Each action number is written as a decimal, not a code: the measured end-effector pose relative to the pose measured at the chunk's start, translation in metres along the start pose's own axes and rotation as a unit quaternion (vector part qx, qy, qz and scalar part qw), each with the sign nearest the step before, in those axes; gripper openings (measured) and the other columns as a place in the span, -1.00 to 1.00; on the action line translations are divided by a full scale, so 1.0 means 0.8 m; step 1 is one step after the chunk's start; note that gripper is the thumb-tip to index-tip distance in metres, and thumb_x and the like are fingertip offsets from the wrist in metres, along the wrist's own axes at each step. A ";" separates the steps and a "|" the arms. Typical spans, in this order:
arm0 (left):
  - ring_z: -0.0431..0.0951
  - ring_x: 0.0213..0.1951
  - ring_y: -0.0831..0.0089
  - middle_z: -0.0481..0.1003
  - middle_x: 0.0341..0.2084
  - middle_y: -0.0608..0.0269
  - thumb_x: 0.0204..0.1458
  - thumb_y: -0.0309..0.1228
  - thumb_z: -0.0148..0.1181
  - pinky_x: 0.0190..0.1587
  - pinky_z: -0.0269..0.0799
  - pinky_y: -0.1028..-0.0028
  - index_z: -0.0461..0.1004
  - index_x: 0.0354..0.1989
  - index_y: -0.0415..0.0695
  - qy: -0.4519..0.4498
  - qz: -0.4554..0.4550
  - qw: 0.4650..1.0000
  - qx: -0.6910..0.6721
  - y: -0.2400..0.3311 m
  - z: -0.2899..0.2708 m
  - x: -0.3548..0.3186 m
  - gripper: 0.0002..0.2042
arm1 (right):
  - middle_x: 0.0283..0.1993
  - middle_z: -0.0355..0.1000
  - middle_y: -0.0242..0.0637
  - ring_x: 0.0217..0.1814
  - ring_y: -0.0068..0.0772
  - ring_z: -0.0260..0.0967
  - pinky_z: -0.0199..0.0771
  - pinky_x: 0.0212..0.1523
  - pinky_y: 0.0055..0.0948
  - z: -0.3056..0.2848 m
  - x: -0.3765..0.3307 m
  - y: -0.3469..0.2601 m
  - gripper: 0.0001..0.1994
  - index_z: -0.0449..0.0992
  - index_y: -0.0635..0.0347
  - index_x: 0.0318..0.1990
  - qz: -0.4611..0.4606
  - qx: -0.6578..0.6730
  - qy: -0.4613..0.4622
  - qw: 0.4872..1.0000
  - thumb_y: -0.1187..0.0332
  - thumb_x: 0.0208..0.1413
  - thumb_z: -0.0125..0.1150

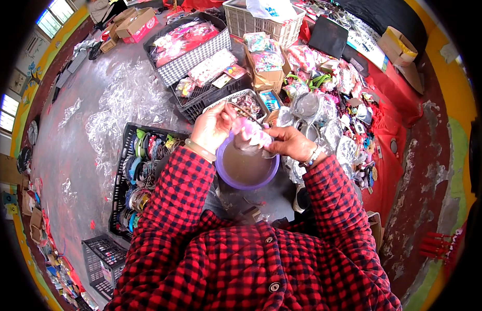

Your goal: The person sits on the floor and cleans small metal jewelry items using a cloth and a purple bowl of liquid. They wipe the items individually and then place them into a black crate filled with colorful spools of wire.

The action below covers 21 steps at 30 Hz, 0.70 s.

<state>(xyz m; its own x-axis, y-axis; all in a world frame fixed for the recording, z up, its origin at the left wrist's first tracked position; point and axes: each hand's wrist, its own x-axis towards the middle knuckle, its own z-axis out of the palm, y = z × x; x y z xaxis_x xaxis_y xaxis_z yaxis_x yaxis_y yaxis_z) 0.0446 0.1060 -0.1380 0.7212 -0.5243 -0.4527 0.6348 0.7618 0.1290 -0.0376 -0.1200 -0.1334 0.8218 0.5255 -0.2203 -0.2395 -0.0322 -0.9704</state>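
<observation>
Over a purple basin [246, 185] of murky water, both my hands hold a pink-and-white fabric piece [249, 133] with a thin dark curved band, which looks like a headband. My left hand [213, 127] pinches the band at its upper left end, thumb and fingertips together. On the other side, my right hand [294, 143] grips the fabric's right edge between thumb and fingers. A greyish, wet-looking part of it hangs just above the water. The fingertips of my right hand are partly hidden by the fabric.
At my left stands a black crate [118, 184] of coiled hair bands. A small basket [224, 102] of dark items sits beyond the basin, before stacked crates [191, 70] of packaged goods. Clear plastic bags and small accessories [350, 124] heap at the right on red cloth.
</observation>
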 end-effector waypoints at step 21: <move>0.38 -0.42 0.49 0.36 -0.48 0.27 -0.13 -0.43 0.22 -0.35 0.30 0.51 0.41 -0.39 -0.20 -0.273 0.358 0.431 0.782 -0.049 0.007 -0.013 -0.83 | -0.49 0.44 -0.42 -0.54 -0.71 0.32 0.32 -0.52 -0.71 -0.018 -0.012 -0.015 -0.78 0.49 0.30 -0.19 0.057 -0.102 0.112 0.987 0.48 -0.03 0.16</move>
<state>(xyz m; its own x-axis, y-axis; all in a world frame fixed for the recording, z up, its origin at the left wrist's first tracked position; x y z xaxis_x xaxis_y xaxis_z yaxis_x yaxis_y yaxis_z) 0.0138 0.0793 -0.1336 0.5741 -0.7048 0.4167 -0.7021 -0.1620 0.6934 -0.0354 -0.1371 -0.1211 0.8945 0.3076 -0.3243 -0.2475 -0.2634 -0.9324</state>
